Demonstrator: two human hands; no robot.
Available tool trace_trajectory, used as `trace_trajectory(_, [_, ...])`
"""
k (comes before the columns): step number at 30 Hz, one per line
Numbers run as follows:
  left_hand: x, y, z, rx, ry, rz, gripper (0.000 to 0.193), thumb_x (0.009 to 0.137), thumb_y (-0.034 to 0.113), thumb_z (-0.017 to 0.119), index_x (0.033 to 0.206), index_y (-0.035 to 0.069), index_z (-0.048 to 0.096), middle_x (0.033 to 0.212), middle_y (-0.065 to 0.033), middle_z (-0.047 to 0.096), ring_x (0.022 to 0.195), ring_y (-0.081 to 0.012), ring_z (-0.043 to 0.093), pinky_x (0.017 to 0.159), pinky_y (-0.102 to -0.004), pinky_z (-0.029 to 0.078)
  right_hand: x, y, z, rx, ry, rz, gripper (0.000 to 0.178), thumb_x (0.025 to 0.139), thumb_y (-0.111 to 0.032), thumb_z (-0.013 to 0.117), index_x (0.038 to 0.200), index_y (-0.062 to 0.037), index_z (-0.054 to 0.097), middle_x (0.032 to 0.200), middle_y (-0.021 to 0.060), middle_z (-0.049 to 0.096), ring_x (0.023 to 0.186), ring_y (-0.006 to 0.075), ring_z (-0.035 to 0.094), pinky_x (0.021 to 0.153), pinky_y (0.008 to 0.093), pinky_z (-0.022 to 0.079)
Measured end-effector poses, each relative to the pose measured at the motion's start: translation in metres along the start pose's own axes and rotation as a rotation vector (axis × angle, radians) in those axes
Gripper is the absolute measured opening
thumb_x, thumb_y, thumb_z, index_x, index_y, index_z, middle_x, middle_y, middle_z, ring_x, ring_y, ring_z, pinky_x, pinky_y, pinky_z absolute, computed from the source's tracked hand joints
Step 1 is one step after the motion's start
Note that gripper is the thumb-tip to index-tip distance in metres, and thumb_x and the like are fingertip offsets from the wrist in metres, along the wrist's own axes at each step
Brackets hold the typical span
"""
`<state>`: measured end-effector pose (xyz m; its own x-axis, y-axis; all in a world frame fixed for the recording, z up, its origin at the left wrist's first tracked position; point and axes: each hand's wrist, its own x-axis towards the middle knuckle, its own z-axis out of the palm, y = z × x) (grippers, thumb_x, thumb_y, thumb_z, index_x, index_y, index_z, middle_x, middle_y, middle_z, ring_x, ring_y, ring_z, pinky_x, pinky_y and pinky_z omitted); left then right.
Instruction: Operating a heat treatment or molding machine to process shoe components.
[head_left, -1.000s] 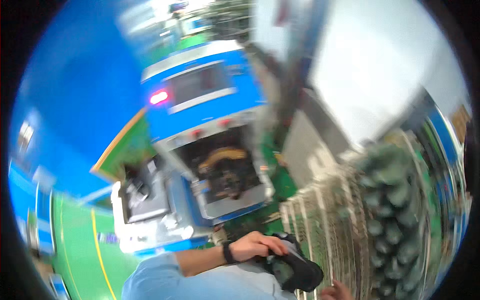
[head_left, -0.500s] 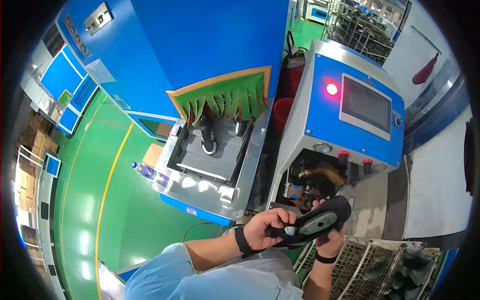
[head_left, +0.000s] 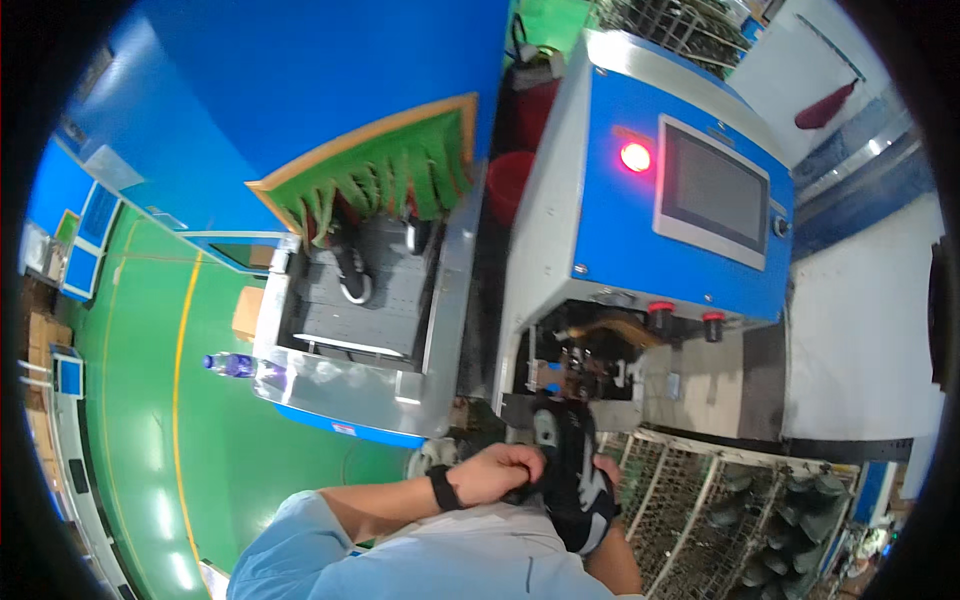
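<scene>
A black shoe (head_left: 580, 480) with white and grey markings is in my hands, close to my body. Its far end points at the opening below the blue control panel, where metal clamp parts (head_left: 578, 378) show. My left hand (head_left: 498, 473) is closed at the shoe's left side, its fingers curled on a dark part of it. On the opposite side my right hand (head_left: 608, 474) grips the shoe, mostly hidden behind it. I cannot tell whether the shoe's far end touches the machine.
The control box (head_left: 690, 200) has a lit red lamp and a dark screen. To the left, a conveyor (head_left: 375, 295) carries black shoes under a green strip curtain (head_left: 380, 180). A bottle (head_left: 230, 365) lies near its corner. A wire rack (head_left: 690, 500) with dark shoe forms stands at right.
The shoe has turned from lying crosswise with its sole showing to pointing away from me, its far end now near the machine opening. Both hands moved with it; the view shifted right.
</scene>
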<state>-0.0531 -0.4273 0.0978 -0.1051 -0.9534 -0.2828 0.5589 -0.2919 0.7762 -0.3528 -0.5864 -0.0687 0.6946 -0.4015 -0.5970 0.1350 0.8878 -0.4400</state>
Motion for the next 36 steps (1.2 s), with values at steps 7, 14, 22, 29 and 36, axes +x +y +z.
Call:
trace_trajectory(7, [0.036,0.025,0.016,0.504,0.358,-0.136,0.029,0.096,0.015,0.048,0.115,0.001,0.064,0.100,-0.0153,0.069,0.090,-0.0282,0.067,0.082,-0.0359,0.051,-0.033,-0.099,0.140,-0.341,0.162,-0.346,0.059,0.081,-0.014,0.066,0.138,0.0004,0.053,0.124,0.0101,0.064,0.107,0.0189,0.064,0.092,0.0305,0.051])
trace_trajectory(14, [0.049,0.006,-0.001,0.796,0.413,-0.133,0.035,0.095,0.019,0.051,0.121,0.000,0.065,0.114,-0.0202,0.069,0.108,-0.0317,0.067,0.095,-0.0386,0.051,-0.004,-0.163,0.195,-1.024,0.298,-0.617,0.091,0.071,-0.004,0.075,0.154,-0.0045,0.037,0.117,0.0110,0.063,0.098,0.0188,0.063,0.087,0.0317,0.051])
trace_trajectory(22, [0.041,-0.024,-0.012,0.737,0.457,-0.159,0.034,0.093,0.024,0.051,0.115,0.004,0.068,0.101,-0.0221,0.071,0.096,-0.0388,0.068,0.086,-0.0437,0.054,0.044,-0.144,0.229,-1.877,0.466,-0.548,0.092,0.070,-0.024,0.075,0.154,-0.0262,0.039,0.120,0.0292,0.050,0.097,0.0481,0.062,0.079,0.0517,0.054])
trace_trajectory(29, [0.045,-0.027,-0.034,0.812,0.457,-0.111,0.034,0.095,0.023,0.050,0.118,0.003,0.066,0.104,-0.0199,0.071,0.098,-0.0356,0.068,0.087,-0.0415,0.053,0.068,-0.126,0.205,-1.878,0.577,-0.843,0.097,0.074,-0.021,0.076,0.158,-0.0246,0.027,0.130,0.0424,0.040,0.099,0.0572,0.059,0.081,0.0560,0.052])
trace_trajectory(36, [0.032,-0.007,-0.027,0.857,0.478,-0.167,0.032,0.095,0.026,0.051,0.111,0.005,0.069,0.096,-0.0196,0.071,0.091,-0.0347,0.069,0.080,-0.0418,0.054,0.068,-0.101,0.200,-1.766,0.612,-0.978,0.098,0.077,-0.019,0.076,0.160,-0.0219,0.025,0.134,0.0378,0.038,0.105,0.0585,0.055,0.081,0.0576,0.051])
